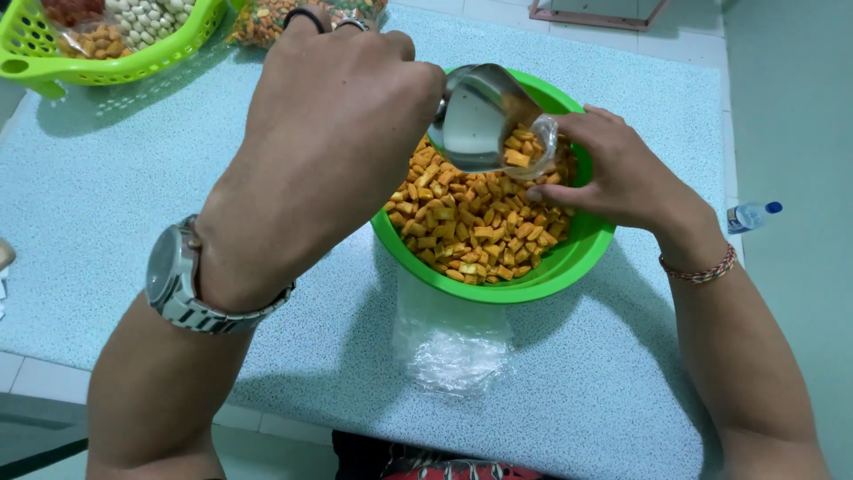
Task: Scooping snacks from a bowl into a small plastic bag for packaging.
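left hand (342, 107), nearest, grips a shiny metal scoop (475, 116) tipping orange snack pieces (471, 222) into a small clear plastic bag (542, 147) pinched by the right hand (622, 173) over a round green plastic bowl (569, 267).

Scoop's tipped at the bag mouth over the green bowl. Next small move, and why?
Probably tip the metal scoop a little further. The left hand holds it angled into the small clear bag that the right hand holds open over the green bowl, and orange snack pieces sit at the scoop's lip.

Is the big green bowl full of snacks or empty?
Nearly full. The green bowl holds a heap of orange snack pieces, and the left hand tips a metal scoop over it.
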